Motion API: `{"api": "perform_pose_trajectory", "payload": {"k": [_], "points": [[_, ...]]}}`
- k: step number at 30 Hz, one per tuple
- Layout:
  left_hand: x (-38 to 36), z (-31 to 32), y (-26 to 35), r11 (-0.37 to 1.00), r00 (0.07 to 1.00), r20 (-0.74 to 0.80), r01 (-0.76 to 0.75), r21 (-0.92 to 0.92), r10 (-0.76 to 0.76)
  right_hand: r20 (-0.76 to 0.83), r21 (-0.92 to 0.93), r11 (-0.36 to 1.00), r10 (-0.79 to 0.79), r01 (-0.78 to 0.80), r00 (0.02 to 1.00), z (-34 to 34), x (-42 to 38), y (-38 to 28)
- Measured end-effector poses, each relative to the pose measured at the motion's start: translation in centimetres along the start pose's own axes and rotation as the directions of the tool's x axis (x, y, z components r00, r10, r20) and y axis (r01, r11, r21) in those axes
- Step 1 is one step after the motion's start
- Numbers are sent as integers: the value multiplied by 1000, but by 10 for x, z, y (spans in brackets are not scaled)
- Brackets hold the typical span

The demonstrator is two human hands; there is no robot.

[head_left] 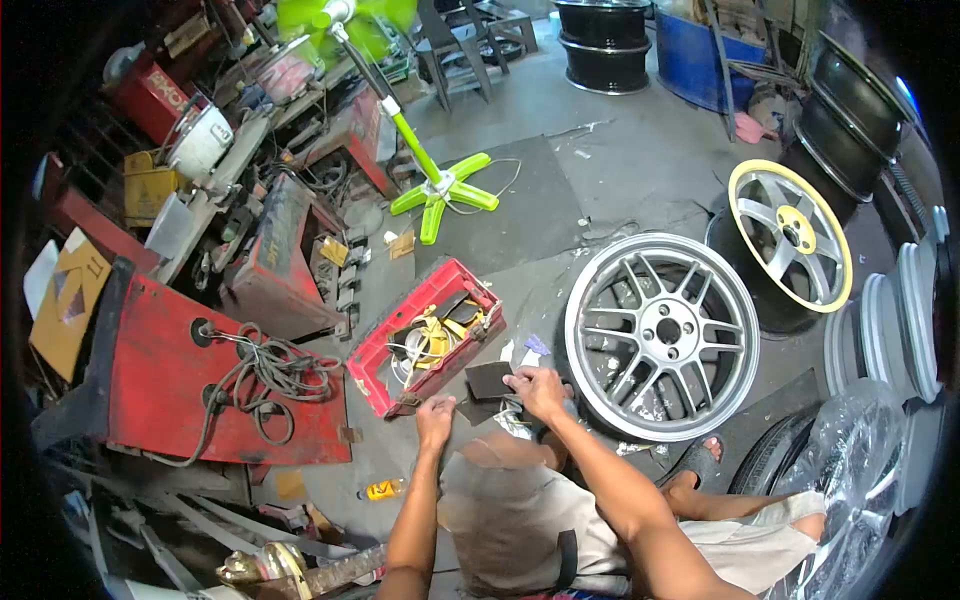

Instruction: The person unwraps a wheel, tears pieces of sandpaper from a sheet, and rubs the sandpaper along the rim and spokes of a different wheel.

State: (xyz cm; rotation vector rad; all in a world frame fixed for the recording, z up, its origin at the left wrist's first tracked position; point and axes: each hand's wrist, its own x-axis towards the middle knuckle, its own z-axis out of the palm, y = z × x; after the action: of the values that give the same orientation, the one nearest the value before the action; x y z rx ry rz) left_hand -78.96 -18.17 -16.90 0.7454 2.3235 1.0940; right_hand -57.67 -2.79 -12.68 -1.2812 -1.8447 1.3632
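Observation:
My right hand point(540, 393) pinches the right edge of a dark square sheet point(488, 381) that looks like sandpaper. My left hand point(436, 421) is closed, left of the sheet and close to the near end of a red toolbox point(374, 393); what its fingers hold, if anything, I cannot make out. Yellow and white items, perhaps tape and cords, fill the toolbox. To the right of my right hand lies a silver multi-spoke wheel rim point(672, 388), face up.
A green fan point(437, 183) stands ahead. A red machine point(230, 400) with a coiled cable is at left, an orange-labelled bottle point(383, 490) near it. At right are a yellow-lipped rim point(741, 190), stacked rims point(877, 318) and a tire point(770, 455).

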Motion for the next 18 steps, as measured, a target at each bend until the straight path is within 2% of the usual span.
{"api": "perform_pose_trajectory", "payload": {"k": [1, 3, 4, 5, 6, 7, 8, 9, 11, 13, 14, 17, 18], "points": [[-3, -1, 28, 996, 998, 23, -64, -64, 66, -76, 34, 999, -30, 32, 997, -12, -1, -14], [-19, -7, 111, 958, 974, 93, -183, -219, 207, -71, 100, 986, -128, 135, 989, -36, 3, -32], [-20, -6, 141, 896, 936, 97, -289, -336, 338, -199, 154, 942, -267, 299, 943, -45, 3, -45], [-33, -11, 187, 887, 921, 113, -317, -335, 372, -178, 101, 940, -305, 325, 936, -71, -5, -76], [-36, -13, 216, 867, 881, 115, -417, -272, 460, -187, 116, 915, -362, 386, 913, -93, -16, -103], [-41, -14, 246, 805, 834, 140, -451, -385, 534, -239, 196, 854, -435, 482, 868, -102, -19, -113], [-45, -12, 267, 748, 809, 150, -433, -502, 569, -282, 198, 780, -534, 593, 797, -120, -28, -132], [-57, -16, 292, 748, 803, 151, -443, -495, 576, -276, 155, 743, -600, 651, 751, -135, -35, -145], [-76, -23, 328, 662, 713, 188, -474, -581, 676, -251, 129, 737, -623, 663, 741, -168, -58, -171], [-94, -22, 347, 617, 675, 198, -464, -635, 711, -251, 176, 751, -591, 637, 767, -192, -79, -184], [-102, -21, 354, 582, 651, 201, -444, -681, 732, -298, 200, 724, -597, 660, 745, -197, -85, -185], [-124, -24, 366, 603, 596, 249, -519, -606, 764, -323, 219, 745, -554, 630, 767, -213, -103, -184], [-131, -25, 369, 645, 629, 260, -520, -560, 732, -347, 196, 766, -530, 613, 774, -218, -108, -183]]}}
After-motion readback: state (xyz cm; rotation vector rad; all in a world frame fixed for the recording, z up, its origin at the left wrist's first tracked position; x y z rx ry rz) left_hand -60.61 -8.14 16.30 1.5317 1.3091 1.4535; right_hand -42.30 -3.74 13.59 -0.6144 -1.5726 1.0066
